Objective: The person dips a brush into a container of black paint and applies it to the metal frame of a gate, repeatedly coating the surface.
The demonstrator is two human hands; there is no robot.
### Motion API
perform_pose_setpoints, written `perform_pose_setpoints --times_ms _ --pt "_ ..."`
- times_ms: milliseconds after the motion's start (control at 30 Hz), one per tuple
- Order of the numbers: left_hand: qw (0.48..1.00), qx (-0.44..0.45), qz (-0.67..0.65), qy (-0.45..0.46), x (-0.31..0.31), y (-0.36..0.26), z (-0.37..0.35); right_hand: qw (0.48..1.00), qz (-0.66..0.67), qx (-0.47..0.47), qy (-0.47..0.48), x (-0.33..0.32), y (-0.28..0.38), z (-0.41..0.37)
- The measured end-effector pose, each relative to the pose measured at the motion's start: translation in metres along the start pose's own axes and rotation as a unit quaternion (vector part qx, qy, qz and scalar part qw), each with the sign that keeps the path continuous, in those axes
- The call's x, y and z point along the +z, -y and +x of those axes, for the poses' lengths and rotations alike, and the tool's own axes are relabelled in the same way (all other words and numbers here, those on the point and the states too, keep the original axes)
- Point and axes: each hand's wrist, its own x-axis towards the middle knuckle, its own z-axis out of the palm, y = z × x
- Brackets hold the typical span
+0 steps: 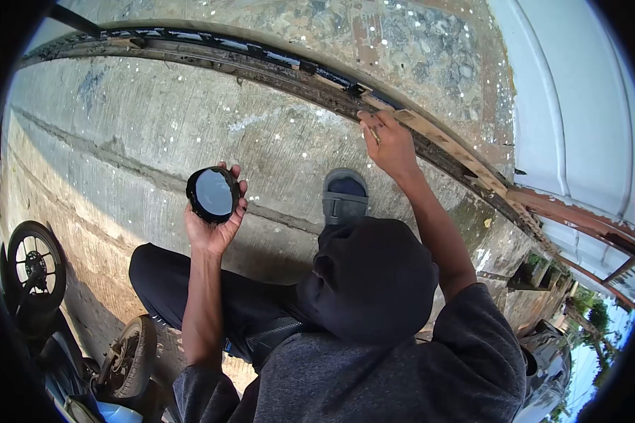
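Note:
My left hand (213, 235) is closed around a round black pot (192, 200), held upright above the concrete. Dark, shiny liquid, apparently paint, fills it and reflects the sky. Out in front, my right hand (390, 144) pinches a paintbrush (360, 90), mostly hidden by the fingers, with its dark tip against a long wooden strip (448, 146). Left of the brush the strip is coated wet black; to the right it shows bare pale wood. Dark stains mark my right fingertips.
Paint-spattered concrete (282, 151) lies underfoot, with my sandalled foot (346, 197) between the hands. Motorbike wheels (35, 261) stand at the lower left. A white corrugated panel (578, 92) rises at the right. A dark bar (76, 20) juts in at the upper left.

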Motion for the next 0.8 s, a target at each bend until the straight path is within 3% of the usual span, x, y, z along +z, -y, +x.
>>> perform_pose_setpoints --times_ms 167,367,567,800 --pt "1.000 0.012 -0.010 0.003 -0.006 -0.004 -0.004 0.996 0.026 -0.043 -0.075 -0.024 0.001 0.000" --pt "1.000 0.019 -0.022 -0.012 -0.006 -0.006 0.002 0.996 -0.054 -0.011 0.063 0.005 -0.017 -0.005" --pt "1.000 0.015 -0.009 -0.005 -0.011 -0.008 0.000 0.997 -0.033 -0.075 -0.004 -0.035 -0.014 -0.003" --pt "0.999 0.007 0.003 -0.032 -0.006 -0.004 0.004 0.995 -0.055 -0.070 0.035 -0.025 -0.016 0.007"
